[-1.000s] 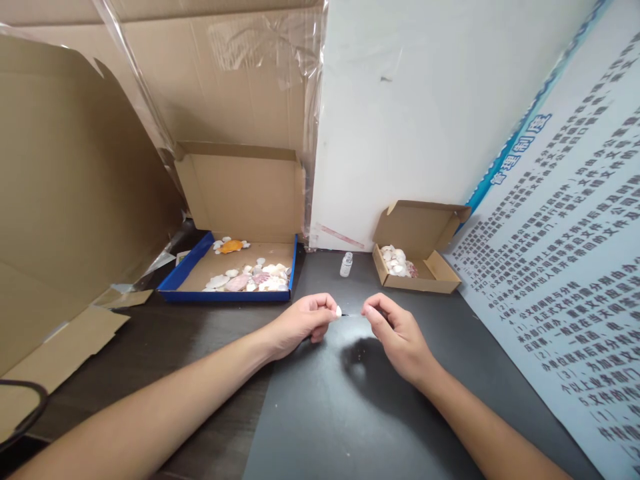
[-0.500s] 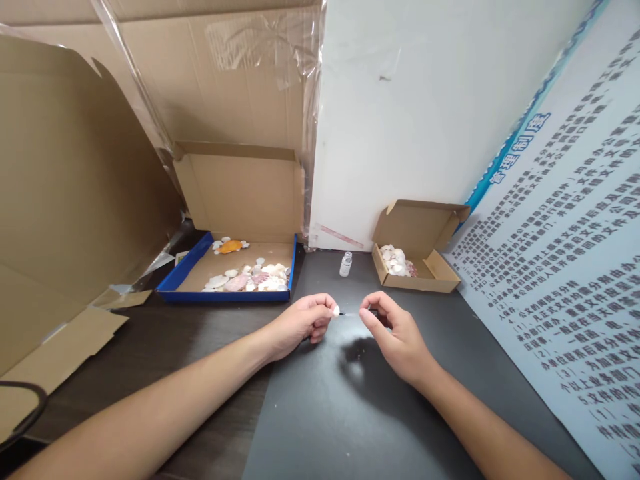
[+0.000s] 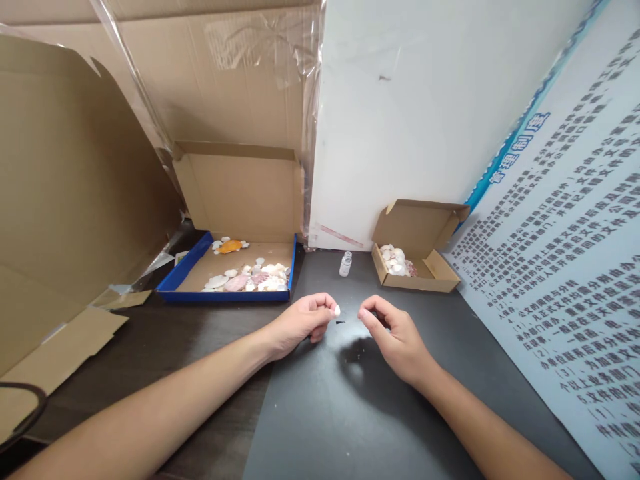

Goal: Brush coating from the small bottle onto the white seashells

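Observation:
Between its thumb and index finger, my left hand (image 3: 313,317) pinches a small white shell (image 3: 337,311) above the dark grey mat (image 3: 320,407). Just to the right, my right hand (image 3: 393,332) has its thumb and index fingertips pressed together; whatever they hold, if anything, is too small to make out. A gap separates the two hands. A small dark strip (image 3: 341,323) shows just below the white shell. Beyond the hands stands a small clear bottle (image 3: 345,264) with a white label, upright on the mat.
At the back left, an open blue-rimmed box (image 3: 225,296) holds several shells and an orange piece. An open brown box (image 3: 420,283) at the back right contains white shells. Cardboard (image 3: 60,167) rises at the left, and a printed board (image 3: 565,233) leans at the right.
The thin dark and clear piece that was between the hands is no longer there; a dark strip now shows slightly lower. The white shell has shifted and turned a little. Both hands have barely moved.

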Demonstrator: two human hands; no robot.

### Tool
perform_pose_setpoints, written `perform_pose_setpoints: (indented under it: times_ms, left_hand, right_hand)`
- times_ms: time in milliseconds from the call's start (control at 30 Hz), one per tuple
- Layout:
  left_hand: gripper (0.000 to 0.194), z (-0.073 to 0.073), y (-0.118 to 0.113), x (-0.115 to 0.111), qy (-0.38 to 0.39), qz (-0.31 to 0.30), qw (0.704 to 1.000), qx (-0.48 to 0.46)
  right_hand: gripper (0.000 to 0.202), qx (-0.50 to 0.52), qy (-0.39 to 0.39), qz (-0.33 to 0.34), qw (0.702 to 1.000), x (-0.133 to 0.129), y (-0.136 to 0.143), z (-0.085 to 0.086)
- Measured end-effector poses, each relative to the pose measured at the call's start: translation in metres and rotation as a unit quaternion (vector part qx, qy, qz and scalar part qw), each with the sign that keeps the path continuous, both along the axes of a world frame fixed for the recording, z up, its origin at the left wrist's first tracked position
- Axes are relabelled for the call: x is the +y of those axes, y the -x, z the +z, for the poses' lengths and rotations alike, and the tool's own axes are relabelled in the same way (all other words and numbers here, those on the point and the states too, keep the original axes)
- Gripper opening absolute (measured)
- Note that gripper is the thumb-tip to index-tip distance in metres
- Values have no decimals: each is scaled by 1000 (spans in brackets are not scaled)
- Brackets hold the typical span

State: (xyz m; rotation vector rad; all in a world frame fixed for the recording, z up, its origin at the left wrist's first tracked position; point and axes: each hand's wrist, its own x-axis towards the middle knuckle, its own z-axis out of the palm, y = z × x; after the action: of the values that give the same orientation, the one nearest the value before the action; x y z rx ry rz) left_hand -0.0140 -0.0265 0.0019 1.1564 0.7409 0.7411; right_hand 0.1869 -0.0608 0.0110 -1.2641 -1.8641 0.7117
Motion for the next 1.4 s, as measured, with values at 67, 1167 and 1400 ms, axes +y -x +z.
perform_pose_setpoints:
  times_ms: [67, 1167, 1400]
  left_hand:
    - [21, -1, 0, 0, -3, -2, 1000, -2]
    - [15, 3, 0, -1, 18, -17, 1000, 3]
    - [16, 1, 1, -1, 18, -22, 1000, 1]
  right_hand:
    - [25, 0, 2, 1, 1000, 0, 0, 0]
    - [27, 87, 1, 8, 996, 0, 2, -1]
    - [22, 53, -25, -11, 998, 0, 3, 1]
